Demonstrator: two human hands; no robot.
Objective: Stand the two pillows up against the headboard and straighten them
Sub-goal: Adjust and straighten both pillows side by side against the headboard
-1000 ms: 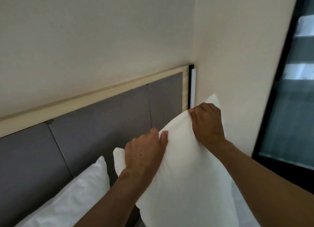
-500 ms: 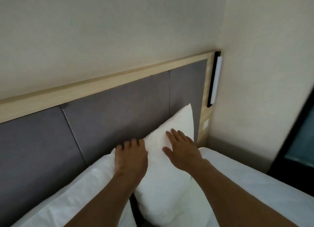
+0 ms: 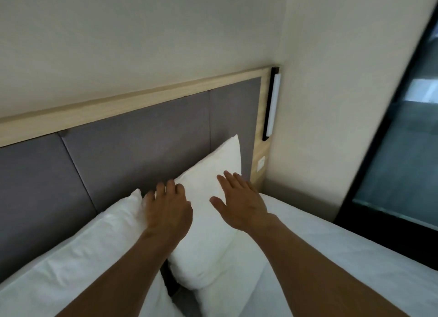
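Two white pillows lean against the grey padded headboard (image 3: 132, 148). The right pillow (image 3: 208, 226) stands tilted, its upper corner pointing up near the headboard's right end. The left pillow (image 3: 78, 252) slopes down toward the lower left, its top corner touching the headboard. My left hand (image 3: 168, 210) lies flat with fingers spread across the gap where the two pillows meet. My right hand (image 3: 239, 203) rests palm down, fingers apart, on the right pillow's upper right side. Neither hand grips anything.
A wooden frame (image 3: 132, 103) borders the headboard. A black-and-white wall lamp (image 3: 272, 103) hangs at its right end, above a small switch plate (image 3: 261, 162). White bedding (image 3: 331, 269) covers the mattress. A dark-framed window (image 3: 403, 150) is at the right.
One second ago both hands pinched the right pillow's top edge and held it up. They then set it against the headboard and let go; both palms now lie flat on it.
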